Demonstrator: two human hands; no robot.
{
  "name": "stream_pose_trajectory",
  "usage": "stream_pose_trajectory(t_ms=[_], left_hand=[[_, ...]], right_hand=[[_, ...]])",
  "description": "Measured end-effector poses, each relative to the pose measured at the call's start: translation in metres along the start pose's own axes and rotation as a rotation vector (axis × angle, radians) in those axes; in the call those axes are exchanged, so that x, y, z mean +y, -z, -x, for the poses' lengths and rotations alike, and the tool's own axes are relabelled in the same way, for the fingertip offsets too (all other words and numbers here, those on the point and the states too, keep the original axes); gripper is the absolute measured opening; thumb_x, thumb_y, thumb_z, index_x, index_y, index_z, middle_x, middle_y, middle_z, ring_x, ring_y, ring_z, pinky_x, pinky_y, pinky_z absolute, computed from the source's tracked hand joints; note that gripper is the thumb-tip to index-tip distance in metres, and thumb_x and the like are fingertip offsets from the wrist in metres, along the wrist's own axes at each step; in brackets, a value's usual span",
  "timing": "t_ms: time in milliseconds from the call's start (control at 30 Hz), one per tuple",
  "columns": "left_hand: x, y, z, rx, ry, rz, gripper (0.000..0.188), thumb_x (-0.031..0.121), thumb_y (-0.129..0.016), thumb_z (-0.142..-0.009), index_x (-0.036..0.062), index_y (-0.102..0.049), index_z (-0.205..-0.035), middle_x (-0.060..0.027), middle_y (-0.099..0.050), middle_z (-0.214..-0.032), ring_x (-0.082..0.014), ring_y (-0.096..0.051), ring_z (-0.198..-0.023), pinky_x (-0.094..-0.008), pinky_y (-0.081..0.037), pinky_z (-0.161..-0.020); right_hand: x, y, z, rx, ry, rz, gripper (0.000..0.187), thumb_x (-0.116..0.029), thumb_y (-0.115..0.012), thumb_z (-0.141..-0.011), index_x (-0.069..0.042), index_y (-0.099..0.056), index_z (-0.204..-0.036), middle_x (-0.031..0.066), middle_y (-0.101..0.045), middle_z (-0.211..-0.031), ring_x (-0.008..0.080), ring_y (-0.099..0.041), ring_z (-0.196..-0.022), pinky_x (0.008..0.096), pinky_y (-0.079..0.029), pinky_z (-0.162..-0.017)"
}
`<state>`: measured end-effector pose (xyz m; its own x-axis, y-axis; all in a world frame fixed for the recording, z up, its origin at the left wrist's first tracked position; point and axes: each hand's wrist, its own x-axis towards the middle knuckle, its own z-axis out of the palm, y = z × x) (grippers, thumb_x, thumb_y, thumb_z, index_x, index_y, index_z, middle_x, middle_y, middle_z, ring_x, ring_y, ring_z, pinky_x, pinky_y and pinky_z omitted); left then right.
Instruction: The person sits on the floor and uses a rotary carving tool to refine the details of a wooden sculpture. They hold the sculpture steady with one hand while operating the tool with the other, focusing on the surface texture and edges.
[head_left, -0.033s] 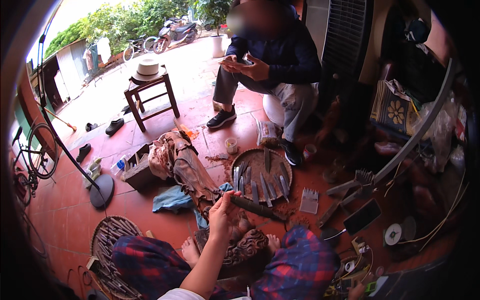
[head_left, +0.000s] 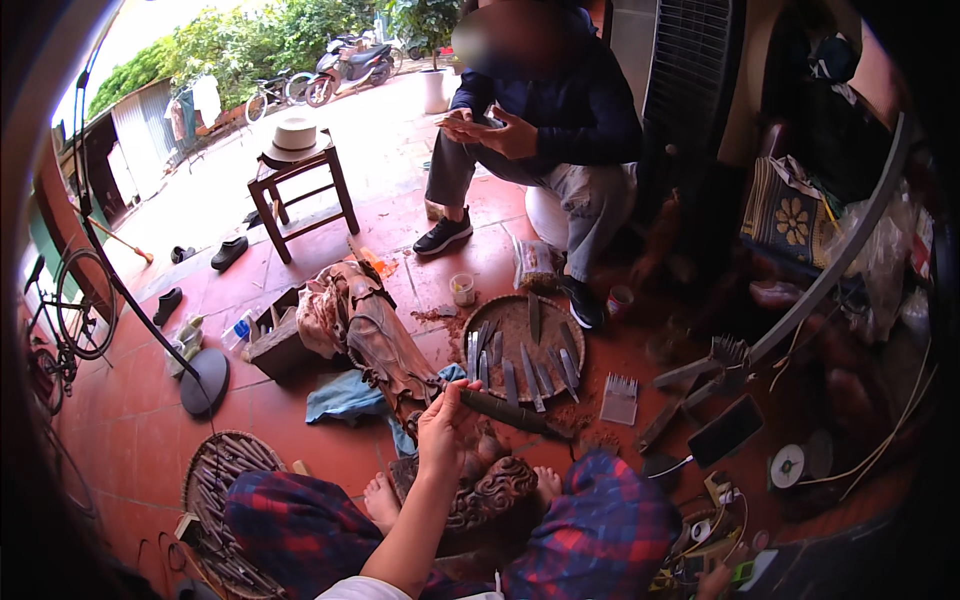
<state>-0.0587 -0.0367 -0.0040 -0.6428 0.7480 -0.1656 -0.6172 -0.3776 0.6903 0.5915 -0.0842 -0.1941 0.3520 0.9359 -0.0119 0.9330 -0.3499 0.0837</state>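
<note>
My left hand (head_left: 440, 425) reaches up from the lower edge, fingers closed on the near end of a long, dark, rod-shaped thing (head_left: 515, 413). The rod slants down to the right, in front of a round woven tray (head_left: 508, 320) with several flat metal blades (head_left: 530, 380) on it. Behind the hand lies a carved wooden figure (head_left: 380, 325). Below the rod, between my feet, sits a dark carved wooden piece (head_left: 490, 495) with curling relief. At the lower right edge, a blurred skin-coloured shape (head_left: 714, 580) may be my right hand; its fingers cannot be made out.
A co-worker (head_left: 560, 110) sits ahead, holding something flat. A round basket of wooden-handled tools (head_left: 235, 470) stands at left, beside a wooden box (head_left: 275, 345) and blue cloth (head_left: 345, 395). A phone (head_left: 726, 432), comb-like pieces (head_left: 620, 400) and cables lie at right. A stool (head_left: 300, 190) carries a hat.
</note>
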Motion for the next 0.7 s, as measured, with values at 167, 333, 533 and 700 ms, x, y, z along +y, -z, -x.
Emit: stream_pose_trajectory(t_ms=[167,333,533,700], left_hand=[[0.009,0.010,-0.014,-0.136,-0.011,-0.049,0.039,0.033,-0.054,-0.100,-0.0008,-0.056,-0.120,-0.0132,-0.065,-0.118,-0.0268,-0.062,-0.111,-0.0402,-0.049,-0.100],[0.009,-0.003,-0.017,0.266,-0.014,0.071,0.047,0.030,-0.050,-0.101,-0.0067,-0.052,-0.130,-0.0186,-0.057,-0.134,-0.0266,-0.053,-0.126,-0.0403,-0.039,-0.113],[0.002,-0.010,-0.013,0.204,-0.036,-0.052,0.051,0.028,-0.051,-0.100,-0.0107,-0.048,-0.132,-0.0213,-0.052,-0.139,-0.0258,-0.048,-0.131,-0.0375,-0.038,-0.115],[0.051,0.036,-0.053,-0.571,0.250,0.281,0.050,0.027,-0.051,-0.101,-0.0106,-0.047,-0.134,-0.0212,-0.051,-0.139,-0.0264,-0.048,-0.131,-0.0375,-0.035,-0.117]], right_hand=[[-0.041,-0.002,-0.027,-0.015,0.070,-0.131,0.055,-0.005,-0.082,-0.059,-0.010,-0.069,-0.113,0.0203,-0.068,-0.088,0.0359,-0.067,-0.083,0.0437,-0.053,-0.075],[-0.009,0.002,-0.047,-0.003,-0.017,-0.084,0.065,-0.015,-0.085,-0.060,-0.015,-0.066,-0.122,0.0229,-0.068,-0.086,0.0399,-0.067,-0.083,0.0474,-0.053,-0.076],[0.002,0.026,-0.026,-0.105,-0.042,-0.133,0.065,-0.025,-0.084,-0.068,-0.018,-0.063,-0.129,0.0218,-0.069,-0.086,0.0407,-0.067,-0.083,0.0464,-0.054,-0.076],[-0.106,0.142,-0.039,0.255,0.154,-0.483,0.033,-0.019,-0.075,-0.082,-0.008,-0.069,-0.112,0.0181,-0.070,-0.082,0.0332,-0.069,-0.073,0.0430,-0.054,-0.065]])
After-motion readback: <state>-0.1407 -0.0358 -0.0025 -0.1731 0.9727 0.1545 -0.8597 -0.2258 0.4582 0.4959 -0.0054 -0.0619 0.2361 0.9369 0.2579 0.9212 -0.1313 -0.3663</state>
